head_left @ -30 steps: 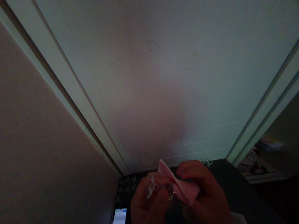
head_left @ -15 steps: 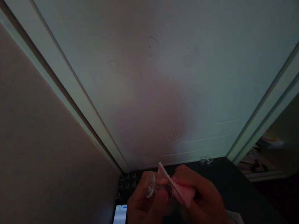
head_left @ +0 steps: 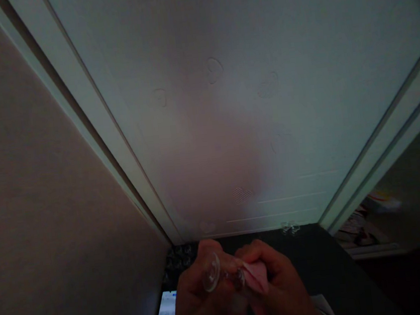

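Between the fingers of my left hand (head_left: 198, 300) is a small clear, glass-like piece (head_left: 211, 273) with a round disc at one end. Its other end sits against a folded pink cloth (head_left: 258, 276), which my right hand (head_left: 283, 283) pinches. Both hands are closed and nearly touch, low in the middle of the head view. Fingers and cloth hide part of the clear piece, and the dim light blurs its exact kind.
A lit phone (head_left: 165, 314) lies left of my hands on the dark surface (head_left: 329, 270). Several small clear pieces (head_left: 179, 256) stand at the back left, others (head_left: 291, 227) at the back right. A pale panel (head_left: 191, 129) with heart outlines rises behind; a brown wall (head_left: 69, 219) flanks it.
My right hand has shifted slightly left, closer to my left hand. The pink cloth's upright corner has folded down, and the cloth now sits around the clear piece's end.
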Action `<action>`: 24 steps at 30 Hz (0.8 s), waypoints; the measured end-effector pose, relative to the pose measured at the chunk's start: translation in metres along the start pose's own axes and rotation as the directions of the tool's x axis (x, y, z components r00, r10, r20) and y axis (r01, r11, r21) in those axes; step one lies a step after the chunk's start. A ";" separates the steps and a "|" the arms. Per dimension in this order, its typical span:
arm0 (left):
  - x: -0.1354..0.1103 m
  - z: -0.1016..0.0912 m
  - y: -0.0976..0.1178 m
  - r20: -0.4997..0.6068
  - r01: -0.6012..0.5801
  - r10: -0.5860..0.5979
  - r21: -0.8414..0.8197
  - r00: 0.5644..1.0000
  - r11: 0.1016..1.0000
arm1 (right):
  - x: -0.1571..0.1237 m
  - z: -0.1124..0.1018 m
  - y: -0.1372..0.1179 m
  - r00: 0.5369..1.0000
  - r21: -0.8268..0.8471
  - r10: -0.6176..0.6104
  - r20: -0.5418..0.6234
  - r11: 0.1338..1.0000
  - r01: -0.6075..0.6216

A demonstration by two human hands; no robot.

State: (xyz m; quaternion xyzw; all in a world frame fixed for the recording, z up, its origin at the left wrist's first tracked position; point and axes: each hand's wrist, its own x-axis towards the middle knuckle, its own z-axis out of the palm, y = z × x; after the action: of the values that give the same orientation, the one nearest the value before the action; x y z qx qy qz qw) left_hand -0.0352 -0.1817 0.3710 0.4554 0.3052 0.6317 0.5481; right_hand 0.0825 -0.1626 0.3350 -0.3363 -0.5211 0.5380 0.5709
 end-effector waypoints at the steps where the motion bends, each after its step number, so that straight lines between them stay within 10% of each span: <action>1: 0.000 -0.001 0.001 0.009 -0.007 0.007 0.010 1.000 1.000 | 0.001 0.001 -0.003 0.996 0.050 0.080 0.046 0.995 -0.082; 8: 0.003 -0.008 -0.002 0.080 -0.045 0.036 0.113 0.996 0.993 | 0.008 0.003 -0.016 0.951 0.207 0.236 0.200 0.939 -0.276; 15: 0.002 -0.002 -0.010 -0.202 0.131 -0.123 0.025 0.972 0.991 | 0.011 0.000 -0.009 0.983 -0.040 -0.172 -0.062 0.985 0.170; 24: 0.000 0.001 -0.008 -0.247 0.068 -0.077 -0.044 0.966 0.997 | 0.011 -0.001 -0.012 0.871 -0.102 -0.488 0.057 0.865 0.491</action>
State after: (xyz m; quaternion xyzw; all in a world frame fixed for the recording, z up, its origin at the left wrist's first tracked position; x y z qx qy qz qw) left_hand -0.0306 -0.1803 0.3643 0.3516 0.3764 0.6686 0.5363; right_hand 0.0853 -0.1542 0.3482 -0.2174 -0.6272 0.3501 0.6609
